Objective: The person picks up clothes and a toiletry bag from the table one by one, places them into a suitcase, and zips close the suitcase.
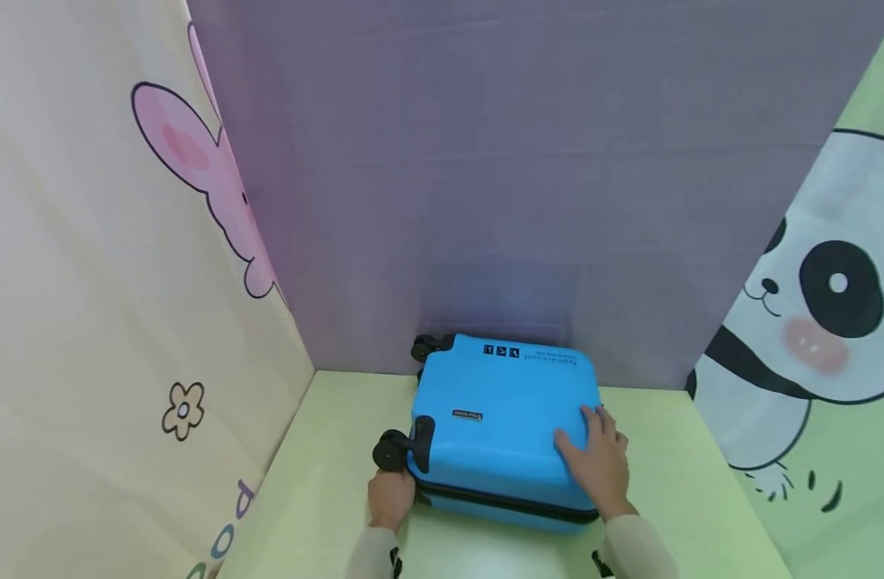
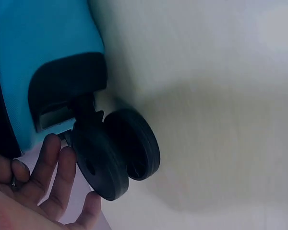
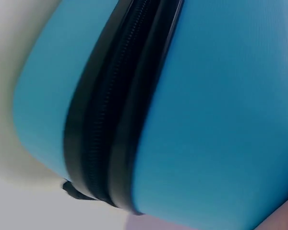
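A bright blue hard-shell suitcase (image 1: 499,442) lies on its side on a pale green surface, its black zipper band (image 1: 507,500) along the near side. At the near left corner, my left hand (image 1: 391,497) is beside a black caster wheel (image 1: 389,453). The left wrist view shows that hand's loosely bent fingers (image 2: 63,177) close to the double wheel (image 2: 103,165), partly behind it. My right hand (image 1: 602,466) rests with spread fingers on the suitcase's right edge. The right wrist view shows the zipper (image 3: 105,105) close up and only a sliver of the hand.
Behind the suitcase rises a plain purple-grey wall (image 1: 514,161). A cream wall with a pink rabbit (image 1: 177,145) stands at the left, and a green wall with a panda (image 1: 840,289) at the right. The pale green surface (image 1: 673,482) extends on both sides of the suitcase.
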`<state>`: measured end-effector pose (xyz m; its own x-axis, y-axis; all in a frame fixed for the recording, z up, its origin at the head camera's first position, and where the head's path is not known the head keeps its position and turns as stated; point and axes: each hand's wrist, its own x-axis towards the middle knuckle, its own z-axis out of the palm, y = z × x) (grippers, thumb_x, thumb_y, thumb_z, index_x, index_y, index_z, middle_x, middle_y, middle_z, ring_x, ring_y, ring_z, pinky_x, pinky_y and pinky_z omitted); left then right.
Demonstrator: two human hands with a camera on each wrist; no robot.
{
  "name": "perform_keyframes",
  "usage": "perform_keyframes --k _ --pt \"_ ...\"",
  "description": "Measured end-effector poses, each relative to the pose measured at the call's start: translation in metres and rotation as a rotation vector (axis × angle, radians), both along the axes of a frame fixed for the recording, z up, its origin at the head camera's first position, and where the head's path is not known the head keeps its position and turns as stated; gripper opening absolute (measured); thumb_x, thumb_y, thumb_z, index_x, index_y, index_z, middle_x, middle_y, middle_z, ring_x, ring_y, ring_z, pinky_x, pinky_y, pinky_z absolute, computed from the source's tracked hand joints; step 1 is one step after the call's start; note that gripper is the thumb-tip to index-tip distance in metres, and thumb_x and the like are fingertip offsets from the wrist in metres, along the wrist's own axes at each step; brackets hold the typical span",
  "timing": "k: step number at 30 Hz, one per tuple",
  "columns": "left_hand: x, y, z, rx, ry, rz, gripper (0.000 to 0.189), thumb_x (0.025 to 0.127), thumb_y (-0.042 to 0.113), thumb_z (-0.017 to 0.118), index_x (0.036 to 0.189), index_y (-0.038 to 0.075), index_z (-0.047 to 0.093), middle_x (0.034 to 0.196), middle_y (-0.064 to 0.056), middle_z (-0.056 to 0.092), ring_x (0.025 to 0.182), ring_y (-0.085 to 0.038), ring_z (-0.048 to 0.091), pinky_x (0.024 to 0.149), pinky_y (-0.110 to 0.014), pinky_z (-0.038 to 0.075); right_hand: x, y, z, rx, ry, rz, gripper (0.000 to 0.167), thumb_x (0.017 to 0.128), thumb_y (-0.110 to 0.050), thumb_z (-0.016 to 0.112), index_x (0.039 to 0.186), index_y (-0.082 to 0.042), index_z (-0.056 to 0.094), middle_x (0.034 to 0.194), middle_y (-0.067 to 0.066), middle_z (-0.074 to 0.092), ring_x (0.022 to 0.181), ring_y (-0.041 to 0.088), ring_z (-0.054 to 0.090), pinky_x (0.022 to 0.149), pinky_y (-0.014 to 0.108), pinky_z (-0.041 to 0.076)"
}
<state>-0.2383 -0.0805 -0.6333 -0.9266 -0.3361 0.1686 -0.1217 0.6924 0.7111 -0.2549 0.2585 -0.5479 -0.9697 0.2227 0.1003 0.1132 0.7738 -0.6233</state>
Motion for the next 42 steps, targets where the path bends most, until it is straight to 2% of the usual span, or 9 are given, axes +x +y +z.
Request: perform_keyframes --k 3,6,11,15,22,26,31,37,42 --pt "-0.004 0.003 0.001 -0.031 0.022 0.002 0.034 0.091 0.005 0.056 0.063 0.014 0.039 0.055 -0.005 0.050 0.051 -0.018 0.042 0.050 -0.038 0.042 -0.005 -0.001 0.002 0.136 0.015 0.069 0.079 0.098 -0.059 0.054 0.158 -0.012 0.035 0.169 0.020 0.018 0.143 0.058 0.025 0.100 0.076 0.039" --pt "-0.006 0.006 0.001 -0.031 0.012 0.006 0.035 0.091 0.004 0.057 0.063 0.014 0.039 0.056 -0.004 0.050 0.051 -0.018 0.042 0.050 -0.037 0.041 -0.010 0.000 0.002 0.216 0.070 0.111 0.076 0.098 -0.058 0.055 0.156 -0.011 0.041 0.167 0.019 0.026 0.144 0.058 0.025 0.100 0.077 0.039" --pt "-0.007 0.011 -0.002 -0.019 0.024 0.012 0.034 0.090 0.005 0.058 0.062 0.013 0.041 0.055 -0.005 0.050 0.049 -0.019 0.043 0.048 -0.036 0.039 -0.020 0.008 0.001 0.238 0.171 0.158 0.071 0.097 -0.055 0.060 0.150 -0.010 0.050 0.162 0.018 0.039 0.147 0.054 0.027 0.099 0.075 0.042" --pt "-0.007 0.018 -0.007 -0.075 0.044 0.035 0.032 0.090 0.006 0.063 0.061 0.009 0.047 0.055 -0.011 0.057 0.048 -0.023 0.052 0.048 -0.040 0.042 -0.030 0.019 0.001 0.226 0.179 0.197 0.070 0.097 -0.055 0.060 0.151 -0.011 0.050 0.163 0.016 0.039 0.150 0.050 0.026 0.100 0.073 0.043" --pt "-0.005 0.027 -0.007 -0.112 0.037 0.050 0.028 0.091 0.009 0.067 0.065 0.007 0.055 0.059 -0.012 0.061 0.051 -0.025 0.056 0.051 -0.040 0.044 -0.036 0.025 0.003 0.324 0.226 0.301 0.063 0.100 -0.047 0.060 0.150 -0.010 0.051 0.160 0.016 0.044 0.149 0.051 0.030 0.116 0.069 0.028" --pt "-0.002 0.026 -0.005 -0.138 0.055 0.031 0.024 0.090 0.008 0.068 0.068 0.007 0.058 0.061 -0.012 0.063 0.054 -0.026 0.058 0.055 -0.043 0.047 -0.032 0.022 0.001 0.403 0.224 0.346 0.076 0.094 -0.062 0.060 0.154 -0.016 0.048 0.163 0.011 0.042 0.152 0.046 0.028 0.118 0.066 0.025" --pt "0.002 0.023 -0.004 -0.198 0.088 0.000 0.023 0.089 0.008 0.071 0.069 0.007 0.059 0.063 -0.012 0.064 0.057 -0.028 0.063 0.059 -0.046 0.050 -0.028 0.024 -0.003 0.433 0.206 0.347 0.101 0.079 -0.081 0.063 0.155 -0.018 0.045 0.165 0.009 0.038 0.153 0.045 0.026 0.117 0.068 0.026" --pt "0.004 0.017 0.000 -0.228 0.088 -0.016 0.025 0.090 0.009 0.070 0.069 0.009 0.057 0.061 -0.009 0.063 0.056 -0.025 0.061 0.060 -0.045 0.050 -0.024 0.025 -0.003 0.505 0.183 0.410 0.127 0.060 -0.096 0.062 0.158 -0.018 0.040 0.167 0.009 0.034 0.152 0.048 0.023 0.111 0.075 0.029" --pt "0.002 0.014 -0.002 -0.223 0.083 -0.042 0.027 0.091 0.009 0.069 0.068 0.011 0.055 0.060 -0.006 0.061 0.053 -0.020 0.056 0.055 -0.041 0.046 -0.020 0.024 -0.001 0.520 0.148 0.413 0.131 0.058 -0.100 0.058 0.160 -0.021 0.036 0.169 0.007 0.030 0.153 0.048 0.021 0.100 0.080 0.036"
